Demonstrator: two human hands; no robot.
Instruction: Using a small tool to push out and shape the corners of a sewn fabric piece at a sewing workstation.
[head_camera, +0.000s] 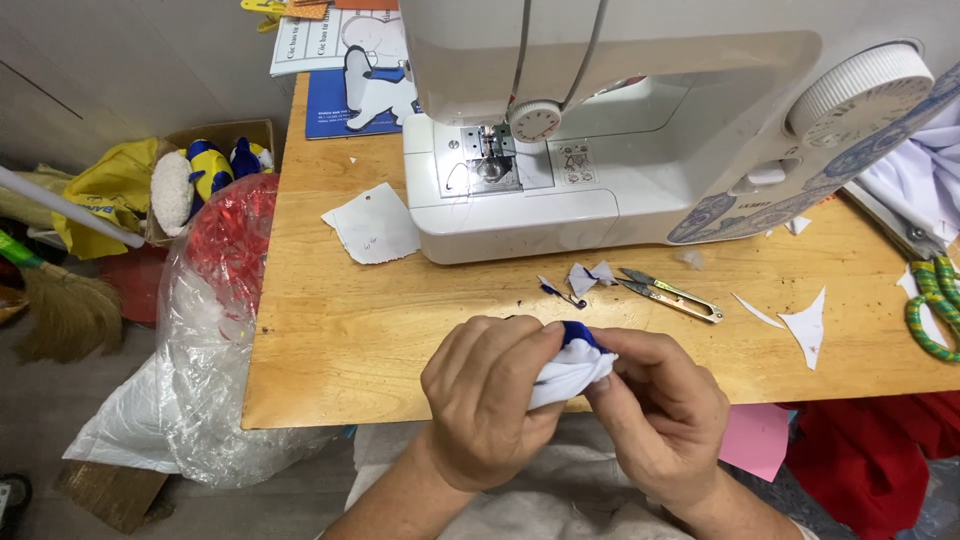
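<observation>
Head view shows a small white-and-blue fabric piece (572, 366) pinched between both hands at the near edge of the wooden table (330, 330). Left hand (487, 400) and right hand (655, 405) close fingers around it, hiding most of its shape. Thread snips (668, 293) lie beyond, before the sewing machine (640, 130), whose top is cut off.

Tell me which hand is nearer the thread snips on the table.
Right. The right hand sits just below the thread snips; the left hand is farther off to their lower left. Both hands grip a white-and-blue fabric piece.
</observation>
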